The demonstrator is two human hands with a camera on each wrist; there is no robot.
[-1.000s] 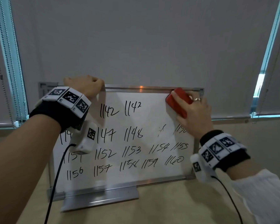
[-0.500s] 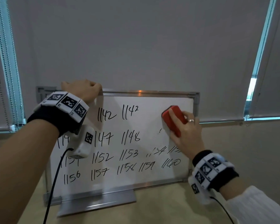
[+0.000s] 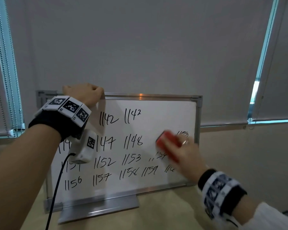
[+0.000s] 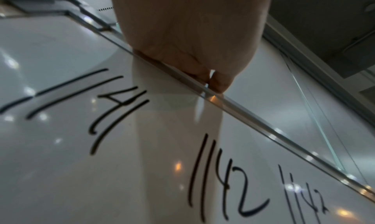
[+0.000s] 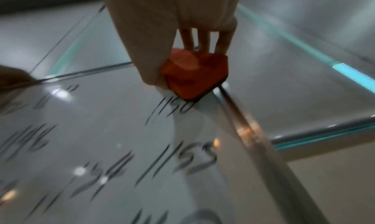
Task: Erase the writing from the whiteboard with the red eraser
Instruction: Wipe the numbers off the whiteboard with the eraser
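Observation:
A small framed whiteboard (image 3: 156,113) stands upright on a tan table, covered in rows of black handwritten numbers (image 3: 106,120). My right hand (image 3: 188,155) grips the red eraser (image 3: 169,145) and presses it flat against the board's right side, blurred with motion. In the right wrist view the eraser (image 5: 194,76) sits just above the number 1150 (image 5: 172,110), near the right frame. My left hand (image 3: 85,93) grips the top frame edge near the left corner; its fingers (image 4: 192,51) curl over the rail. The board's upper right area is wiped bare.
Grey roller blinds (image 3: 140,47) hang behind the board, with bright window strips at left and right. The board's metal foot (image 3: 100,208) rests on the tan table (image 3: 156,216). A black cable (image 3: 56,188) hangs from my left wrist in front of the board.
My right hand has swept the eraser down from the top right corner to the middle right of the board. The left hand has kept its hold on the top frame.

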